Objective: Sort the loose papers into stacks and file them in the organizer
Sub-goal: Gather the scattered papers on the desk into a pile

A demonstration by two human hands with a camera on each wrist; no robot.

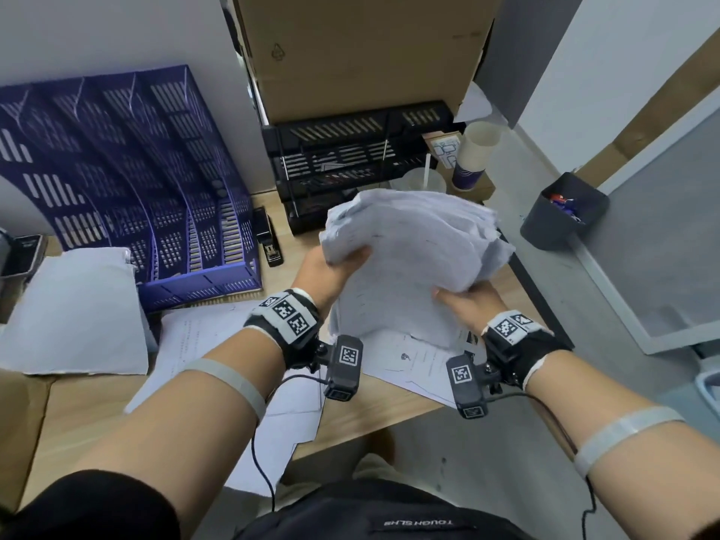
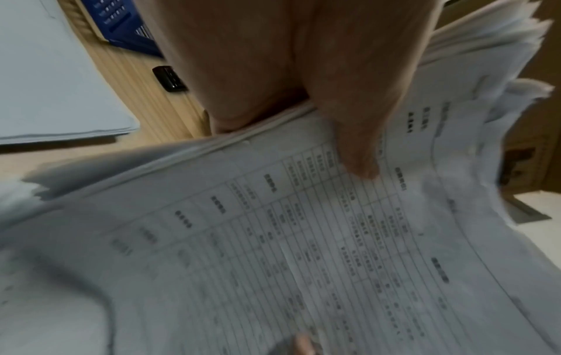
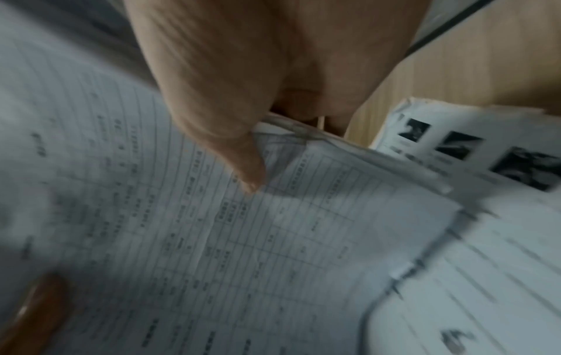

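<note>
Holding a thick bundle of papers (image 1: 413, 259) between them, both hands keep it lifted above the counter (image 1: 374, 415), in front of the black stacked trays (image 1: 350, 165). The left hand (image 1: 331, 272) has its grip closed on the bundle's left edge: the left wrist view shows the thumb (image 2: 355, 144) pressed flat on the top printed sheet while the fingers lie hidden under the pile, so the sheets are pinched between them. The right hand (image 1: 467, 305) grips the near right corner in the same way; the right wrist view shows its thumb (image 3: 242, 163) on top of the form and the other fingers curled below the edge. The top of the bundle droops and bulges forward over the left hand, and its far sheets fan out unevenly. The top sheet is a ruled table with printed text, too blurred to read.

More loose sheets (image 1: 409, 364) lie flat on the counter under the bundle and toward the near left, some overhanging the front edge. One sheet with dark photos (image 3: 473, 144) lies beside the right hand on the counter. A blue file organizer (image 1: 156, 196) with upright slotted dividers stands at the back left, well apart from the bundle, its slots showing no paper. A neat white paper stack (image 1: 78, 313) sits to its near left. A black stapler (image 1: 269, 235) lies between the blue organizer and the black trays. A paper cup (image 1: 475, 157) stands right of the trays, and a dark bin (image 1: 561, 216) hangs by the counter's right edge.
</note>
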